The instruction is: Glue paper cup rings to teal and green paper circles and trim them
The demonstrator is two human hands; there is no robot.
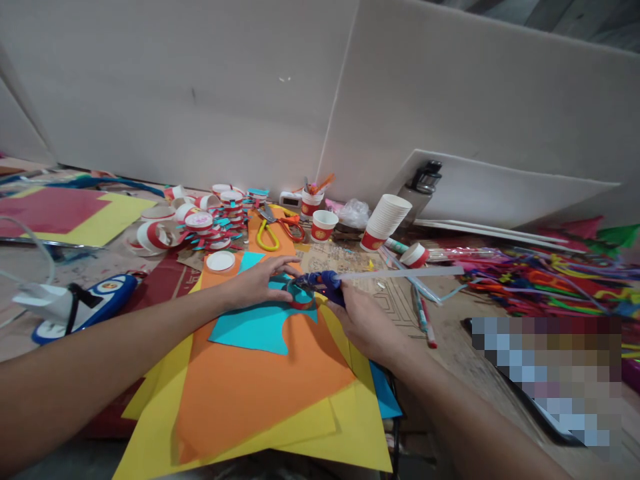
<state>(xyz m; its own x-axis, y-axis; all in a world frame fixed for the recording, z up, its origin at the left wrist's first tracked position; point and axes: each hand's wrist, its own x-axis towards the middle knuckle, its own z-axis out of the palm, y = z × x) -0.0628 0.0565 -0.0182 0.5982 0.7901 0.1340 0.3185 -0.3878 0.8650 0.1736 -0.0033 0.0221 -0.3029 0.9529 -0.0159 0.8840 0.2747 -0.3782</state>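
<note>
My right hand (363, 317) is wrapped round a blue hot glue gun (327, 283). A long translucent glue stick (405, 272) sticks out of the gun's back, and its nozzle points left. Under the nozzle, a ring-shaped paper cup piece (303, 305) with a red edge sits on cut turquoise paper (255, 330). My left hand (257, 283) has its thumb and fingers about the ring's left and far sides, gripping it; the gun partly hides the fingertips. Below the turquoise piece lie orange sheets (250, 393) and yellow sheets (345, 453).
Behind my hands are scissors (270, 230), cut cup rings (150, 237), a cup stack (387, 217) and a white disc (221, 261). Colourful pipe cleaners (540, 287) and a dark-edged device (530, 400) lie right. A blue-and-white power strip (100, 307) is left, before a white panel (200, 87).
</note>
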